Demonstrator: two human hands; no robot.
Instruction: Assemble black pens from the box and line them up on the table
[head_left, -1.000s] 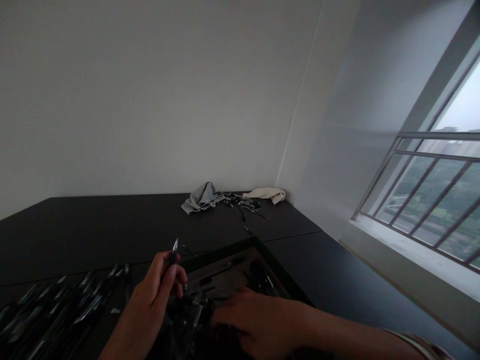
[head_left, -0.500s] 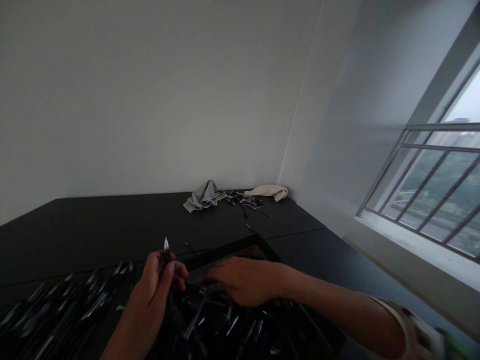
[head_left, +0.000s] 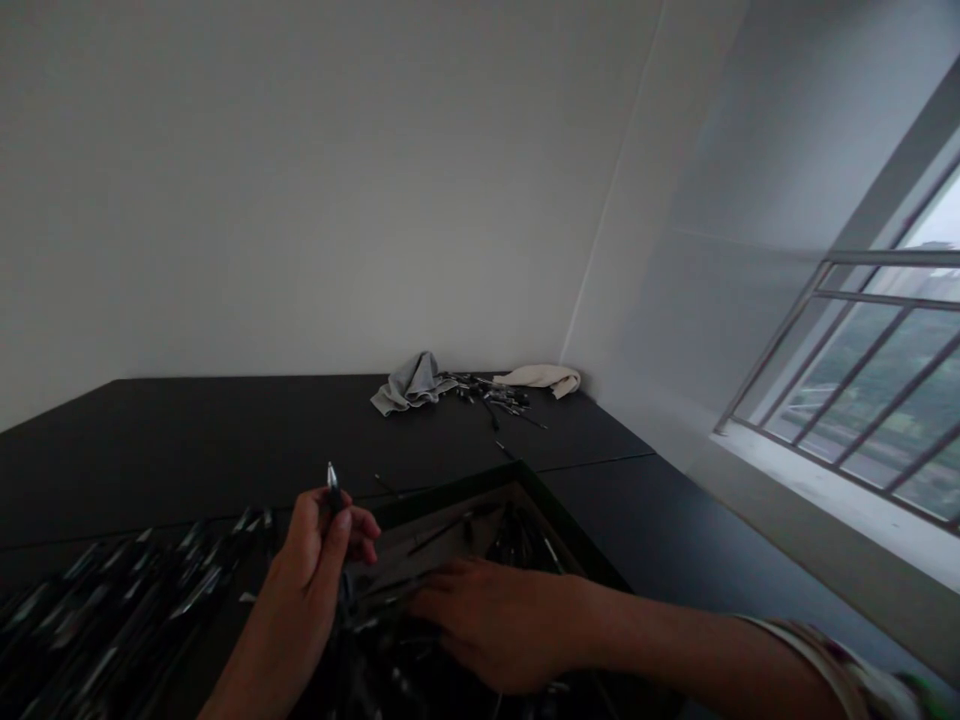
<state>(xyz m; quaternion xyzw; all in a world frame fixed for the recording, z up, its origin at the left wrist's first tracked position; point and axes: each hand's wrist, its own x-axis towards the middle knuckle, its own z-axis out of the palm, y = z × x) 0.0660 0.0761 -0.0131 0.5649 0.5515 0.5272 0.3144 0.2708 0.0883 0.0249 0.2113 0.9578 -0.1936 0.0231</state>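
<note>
Head view, the only one. The change since half a second ago is in the right hand point(head_left: 495, 625): it was over the box's far part and now sits lower and nearer, down among the loose pens point(head_left: 517, 540) in the box point(head_left: 555, 518). The box's far inner corner shows again. I judge that the work is now in the pile itself. Right fingers curl downward, tips lost in the dark — cannot tell whether they grip anything.

Left hand point(head_left: 300, 565), at the box's left side: little changed. Thumb and forefinger are pinched together on one dark pen point(head_left: 334, 488), silver tip up; the other fingers are loosely bent. That pen is above the level of the box, apart from the rest.

Left of the box, a spread of pens point(head_left: 142, 600), slanted much alike, blurred. Between them and the box, a small pale scrap point(head_left: 247, 597).

Surface: black table point(head_left: 225, 430), a seam running behind the box. Just past the box's far rim, two thin sticks point(head_left: 503, 451). Well beyond the box — grey cloth point(head_left: 409, 385), jumbled heap of thin parts point(head_left: 495, 395), cream cloth point(head_left: 547, 377).

Room: dim. Plain wall point(head_left: 337, 200) behind the box; to its right, a window point(head_left: 930, 330) with metal railing point(head_left: 892, 258), greenery outside.
</note>
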